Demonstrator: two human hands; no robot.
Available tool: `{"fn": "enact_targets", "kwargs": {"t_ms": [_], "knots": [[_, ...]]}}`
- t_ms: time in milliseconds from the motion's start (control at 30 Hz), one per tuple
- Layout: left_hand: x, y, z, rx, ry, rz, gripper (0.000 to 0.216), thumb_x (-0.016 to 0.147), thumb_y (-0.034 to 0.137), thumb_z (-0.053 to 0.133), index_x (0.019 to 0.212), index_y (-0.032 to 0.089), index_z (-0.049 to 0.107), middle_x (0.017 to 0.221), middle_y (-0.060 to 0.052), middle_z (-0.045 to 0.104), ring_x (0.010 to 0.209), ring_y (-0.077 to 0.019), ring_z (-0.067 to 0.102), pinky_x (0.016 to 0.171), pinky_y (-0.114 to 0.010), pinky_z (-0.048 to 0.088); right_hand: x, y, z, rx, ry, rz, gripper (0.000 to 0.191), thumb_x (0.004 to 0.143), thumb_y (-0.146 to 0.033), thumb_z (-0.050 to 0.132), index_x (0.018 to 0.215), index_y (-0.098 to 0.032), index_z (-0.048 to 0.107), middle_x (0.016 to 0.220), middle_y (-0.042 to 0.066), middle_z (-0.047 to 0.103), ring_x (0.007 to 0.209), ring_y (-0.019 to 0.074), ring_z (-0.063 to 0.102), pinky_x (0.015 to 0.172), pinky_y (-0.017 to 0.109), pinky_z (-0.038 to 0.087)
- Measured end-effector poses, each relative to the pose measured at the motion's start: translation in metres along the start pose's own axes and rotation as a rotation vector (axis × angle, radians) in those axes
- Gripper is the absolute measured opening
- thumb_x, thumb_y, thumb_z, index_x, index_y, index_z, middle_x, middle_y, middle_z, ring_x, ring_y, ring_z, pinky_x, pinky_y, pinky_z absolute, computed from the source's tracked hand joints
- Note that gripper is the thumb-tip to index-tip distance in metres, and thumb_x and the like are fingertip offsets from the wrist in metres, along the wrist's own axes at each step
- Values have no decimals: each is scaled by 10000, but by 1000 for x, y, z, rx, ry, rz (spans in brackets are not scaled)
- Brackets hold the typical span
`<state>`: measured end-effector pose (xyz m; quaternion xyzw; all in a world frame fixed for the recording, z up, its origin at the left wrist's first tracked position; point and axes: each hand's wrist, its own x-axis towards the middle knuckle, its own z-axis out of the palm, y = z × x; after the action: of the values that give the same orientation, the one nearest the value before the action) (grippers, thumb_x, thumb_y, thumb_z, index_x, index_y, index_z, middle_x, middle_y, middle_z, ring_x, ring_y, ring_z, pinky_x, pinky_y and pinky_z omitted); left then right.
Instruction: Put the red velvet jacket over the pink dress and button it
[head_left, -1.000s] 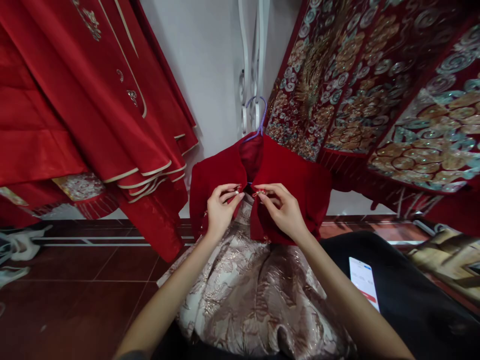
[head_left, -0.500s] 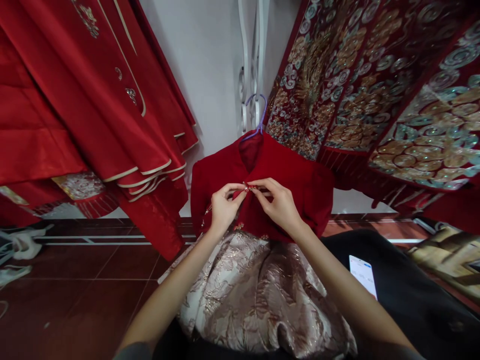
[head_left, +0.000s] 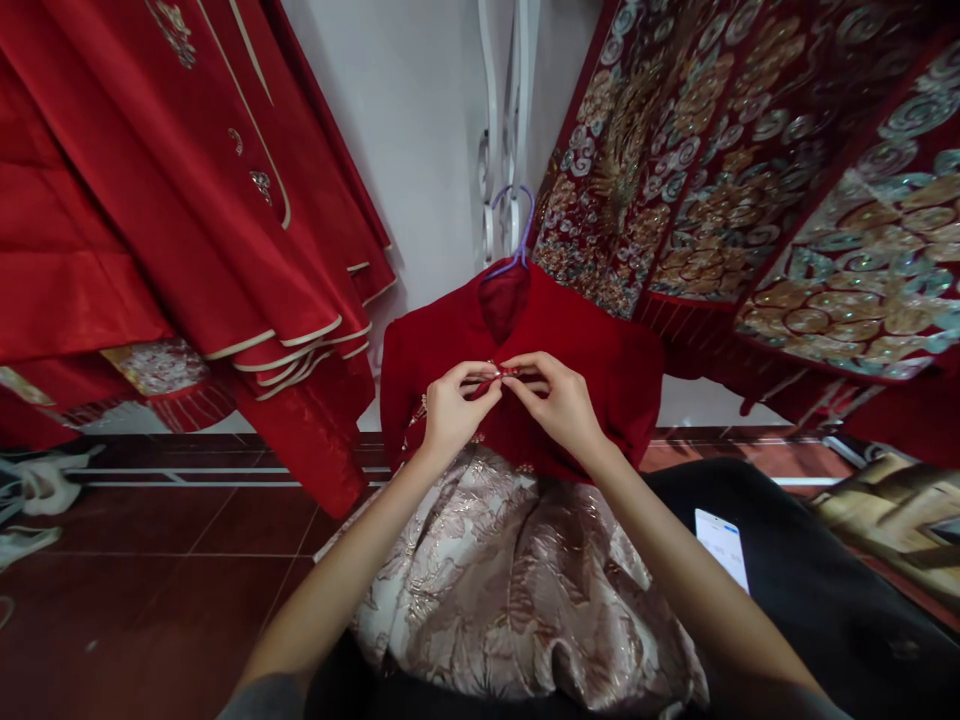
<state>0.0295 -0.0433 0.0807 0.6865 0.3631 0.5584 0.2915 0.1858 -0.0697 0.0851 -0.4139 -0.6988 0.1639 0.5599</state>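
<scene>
A red jacket with a V-shaped neck opening hangs on a purple hanger in front of me. At the middle of its front edge, my left hand pinches a small shiny fastening between thumb and fingers. Closed from the other side, my right hand pinches the same fastening, its fingertips almost meeting the left ones. The fingers cover most of the fastening, so its exact form is hidden. Below the jacket, a pale pinkish brocade cloth with a metallic sheen spreads across my lap.
Red garments with pale piping hang at left; heavily embroidered red garments hang at right. A phone with a lit screen lies on a black surface beside my right arm. Pale shoes stand at far left.
My left fingertips have shifted slightly right, closer to my right fingertips, and cover more of the fastening. The jacket and surrounding garments stay nearly in place.
</scene>
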Motion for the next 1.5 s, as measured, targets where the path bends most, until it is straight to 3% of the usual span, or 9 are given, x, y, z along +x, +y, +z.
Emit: {"fn": "enact_targets", "kwargs": {"t_ms": [167,500,1133,1333,1500], "knots": [[0,-3,-1,17,0,3,162,768,222,690,923,181,712,968,-57,739,933,-178,696,851,-320,576,2,0,-1,42,1,14,131,869,-293,619,977,-219,631,1013,45,688,914,177,685,773,324,622],[-3,-2,-2,-1,-17,18,187,768,254,705,929,168,744,952,-68,754,890,-191,718,853,-357,605,4,1,-4,64,-1,50,237,832,-336,661,1018,-215,576,1016,54,678,927,188,680,761,332,627],[9,-7,-3,190,-72,248,151,818,258,655,911,204,761,923,-52,748,792,-169,700,742,-304,606,10,10,-1,87,-14,44,252,804,-268,633,1037,-213,552,1030,52,649,922,174,657,807,343,609],[10,-6,-2,94,-130,126,170,796,225,656,946,202,731,966,-46,742,868,-172,702,782,-315,601,7,17,7,81,-15,-17,267,829,-225,582,1086,-230,507,1083,54,579,967,167,613,863,345,570],[-2,-13,-3,-216,-239,-64,439,794,218,664,1229,206,605,1187,-97,680,1119,-205,637,942,-364,539,-16,19,19,91,131,-63,561,811,-222,603,1295,-267,322,1320,110,391,1121,198,534,932,375,529]]}}
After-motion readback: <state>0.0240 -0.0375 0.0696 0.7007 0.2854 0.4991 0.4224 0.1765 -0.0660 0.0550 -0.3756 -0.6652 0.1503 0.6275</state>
